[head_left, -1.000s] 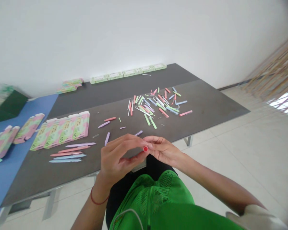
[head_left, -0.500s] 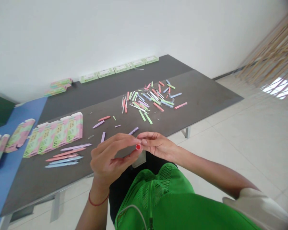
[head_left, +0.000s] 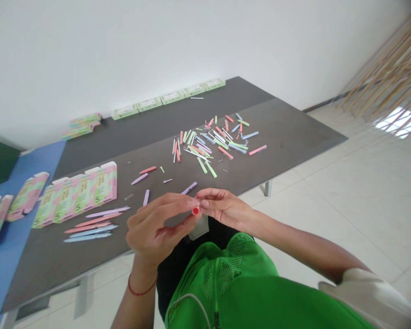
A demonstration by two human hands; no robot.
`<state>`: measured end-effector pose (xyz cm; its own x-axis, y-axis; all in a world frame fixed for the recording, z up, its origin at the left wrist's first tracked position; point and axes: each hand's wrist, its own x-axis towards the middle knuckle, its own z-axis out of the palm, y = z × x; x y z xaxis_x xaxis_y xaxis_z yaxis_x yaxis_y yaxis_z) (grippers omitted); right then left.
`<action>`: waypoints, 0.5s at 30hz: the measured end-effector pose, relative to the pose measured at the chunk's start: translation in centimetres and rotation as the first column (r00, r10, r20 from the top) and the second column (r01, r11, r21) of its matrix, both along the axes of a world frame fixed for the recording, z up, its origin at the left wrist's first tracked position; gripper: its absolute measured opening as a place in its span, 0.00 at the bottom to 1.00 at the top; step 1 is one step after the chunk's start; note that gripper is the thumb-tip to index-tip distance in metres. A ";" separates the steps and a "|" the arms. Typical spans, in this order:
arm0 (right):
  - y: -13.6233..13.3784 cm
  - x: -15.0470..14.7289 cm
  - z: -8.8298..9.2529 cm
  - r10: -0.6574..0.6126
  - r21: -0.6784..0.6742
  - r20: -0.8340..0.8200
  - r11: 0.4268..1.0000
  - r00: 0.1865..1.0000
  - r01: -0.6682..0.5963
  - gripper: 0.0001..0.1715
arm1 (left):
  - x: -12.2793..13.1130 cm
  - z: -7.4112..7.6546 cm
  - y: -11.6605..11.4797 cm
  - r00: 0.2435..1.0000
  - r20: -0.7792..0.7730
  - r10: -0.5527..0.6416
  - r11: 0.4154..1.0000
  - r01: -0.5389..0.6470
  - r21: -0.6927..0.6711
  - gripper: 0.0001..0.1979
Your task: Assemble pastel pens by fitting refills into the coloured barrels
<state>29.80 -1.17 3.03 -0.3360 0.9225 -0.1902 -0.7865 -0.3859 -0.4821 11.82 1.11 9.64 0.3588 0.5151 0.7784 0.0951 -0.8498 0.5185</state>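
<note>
My left hand (head_left: 155, 226) and my right hand (head_left: 224, 208) meet fingertip to fingertip above the near edge of the dark grey table (head_left: 287, 132). Between them they pinch a small red pen part (head_left: 195, 210); only its round red end shows, the rest is hidden by fingers. A purple pen piece (head_left: 189, 188) lies on the table just beyond my fingertips. Farther back sits a scattered heap of pastel pen parts (head_left: 214, 139) in pink, green, blue and purple. Several finished pens (head_left: 96, 221) lie side by side at the left.
A row of flat pink-and-green cartons (head_left: 75, 194) lies left of the pens, with more on the blue surface (head_left: 7, 256). Green boxes (head_left: 167, 97) line the table's far edge by the white wall. Tiled floor spreads to the right; bamboo sticks (head_left: 393, 68) lean at upper right.
My hands have stayed pinched together on the red part. The camera view has shifted a little, so the table and hands sit slightly lower left in the picture.
</note>
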 end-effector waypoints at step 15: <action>2.0 2.4 2.1 -0.507 0.295 0.362 0.858 0.782 0.420 0.17 | 1.4 -4.2 -0.2 0.955 -0.011 0.295 0.954 -0.295 -0.047 0.11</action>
<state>32.16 0.82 5.12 0.2126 0.9770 -0.0179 -0.5551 0.1057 -0.8250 13.20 0.92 5.44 0.1879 0.6351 0.7492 0.3400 -0.7577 0.5571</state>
